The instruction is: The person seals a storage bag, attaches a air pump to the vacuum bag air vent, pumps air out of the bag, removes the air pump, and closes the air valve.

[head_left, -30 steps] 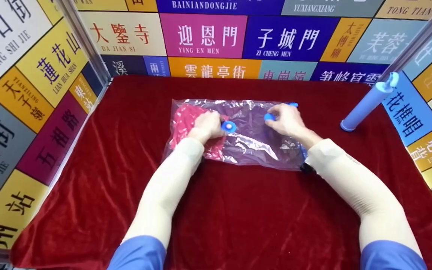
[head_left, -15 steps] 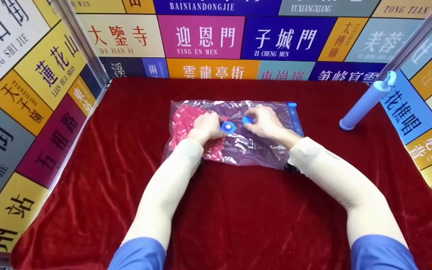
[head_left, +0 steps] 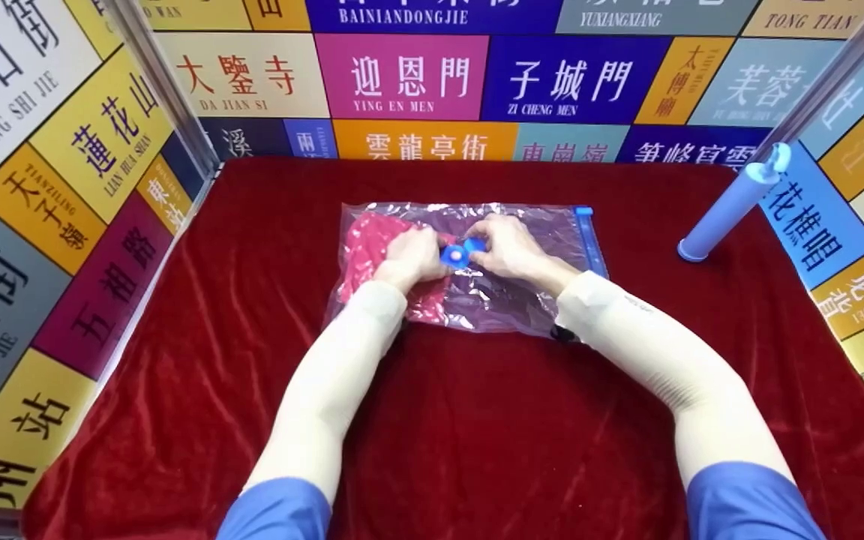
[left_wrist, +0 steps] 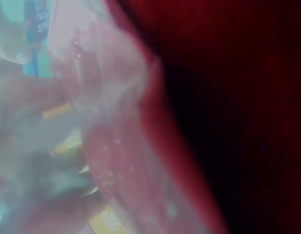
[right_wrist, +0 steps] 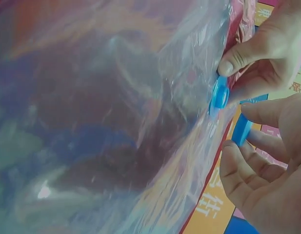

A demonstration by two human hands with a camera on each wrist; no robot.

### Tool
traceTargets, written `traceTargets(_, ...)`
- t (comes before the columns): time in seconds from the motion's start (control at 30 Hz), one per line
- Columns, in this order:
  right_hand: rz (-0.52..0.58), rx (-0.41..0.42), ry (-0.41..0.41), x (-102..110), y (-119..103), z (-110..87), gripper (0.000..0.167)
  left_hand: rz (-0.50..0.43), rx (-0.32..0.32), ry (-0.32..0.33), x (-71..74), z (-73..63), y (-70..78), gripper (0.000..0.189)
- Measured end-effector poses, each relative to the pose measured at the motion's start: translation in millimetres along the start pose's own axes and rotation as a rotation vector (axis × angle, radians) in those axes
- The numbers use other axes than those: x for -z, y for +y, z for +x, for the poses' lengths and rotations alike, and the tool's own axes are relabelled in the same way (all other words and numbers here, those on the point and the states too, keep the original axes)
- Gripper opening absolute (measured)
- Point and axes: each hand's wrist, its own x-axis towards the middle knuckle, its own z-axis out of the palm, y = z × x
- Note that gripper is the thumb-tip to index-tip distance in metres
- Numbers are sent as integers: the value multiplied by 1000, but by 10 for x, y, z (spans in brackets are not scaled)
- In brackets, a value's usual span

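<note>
A clear vacuum storage bag point(head_left: 507, 300) lies flat on the cloth, with a pink folded fabric point(head_left: 372, 240) inside its left part. My left hand point(head_left: 413, 255) pinches the bag beside the round blue valve point(head_left: 454, 256); the right wrist view shows the thumb at the valve's rim. Between the thumb and fingers of my right hand point(head_left: 511, 247) is a blue valve cap point(right_wrist: 242, 129). The cap is close beside the valve, with a small gap in the right wrist view. The left wrist view is blurred, showing mostly bag film and pink fabric.
A blue hand pump point(head_left: 732, 202) stands tilted at the right back. The bag's blue zip slider point(head_left: 583, 211) sits at the top of its right edge. Dark red velvet point(head_left: 522, 442) covers the table, with printed panels point(head_left: 402, 75) behind and at both sides.
My right hand has moved left with the cap, from near the bag's zip edge to beside the valve. The left hand has stayed at the valve.
</note>
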Motion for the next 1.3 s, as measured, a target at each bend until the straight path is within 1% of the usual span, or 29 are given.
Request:
traceTargets(0.13,-25,42,-15,-66,-30,43,38,8,-1,-11,0,-1,1,57)
traceTargets(0.17,-30,57,-16,-84,-26,50,38,9,-7,-17,-63,86,-36,58)
traceTargets(0.3,-53,103,-23,-152,26,65,37,13,-19,-23,-72,108,-26,55)
traceTargets(0.37,-55,111,-26,-177,50,68,37,13,-22,-21,-70,109,-20,55)
traceTargets(0.4,-54,111,-28,-184,53,73,37,14,-18,-18,-7,28,20,53)
traceTargets(0.53,-47,119,-28,-212,44,115,37,18,-19,-22,-4,50,-2,58)
traceTargets(0.6,-46,123,-28,-220,32,133,37,24,-31,-8,-96,159,-61,56)
traceTargets(0.67,-47,127,-28,-227,21,146,37,20,-34,-16,-120,202,-85,55)
traceTargets(0.73,-43,133,-26,-232,6,155,38,23,-38,-5,-210,314,-135,53)
traceTargets(0.77,-43,137,-24,-235,-1,158,39,20,-38,-7,-216,325,-140,53)
traceTargets(0.8,-45,142,-25,-241,-6,164,39,14,-32,-18,-185,299,-128,55)
traceTargets(0.9,-58,157,-29,-258,-17,178,43,10,-24,-15,-173,277,-120,61)
traceTargets(0.97,-71,162,-43,-266,-21,187,45,1,-15,-32,-95,180,-81,68)
traceTargets(1.0,-76,165,-51,-267,-21,192,46,3,-12,-32,-91,167,-77,69)
traceTargets(1.03,-79,168,-57,-268,-20,195,48,10,-14,-21,-122,194,-93,70)
traceTargets(1.07,-82,172,-64,-267,-17,200,48,9,-16,-21,-125,195,-96,70)
traceTargets(1.1,-88,178,-69,-264,-12,204,49,14,-16,-16,-155,226,-113,69)
traceTargets(1.23,-107,219,-92,-241,1,225,50,5,-26,-3,-130,183,-103,64)
traceTargets(1.3,-124,244,-107,-229,6,238,48,-10,-22,-15,-44,80,-58,61)
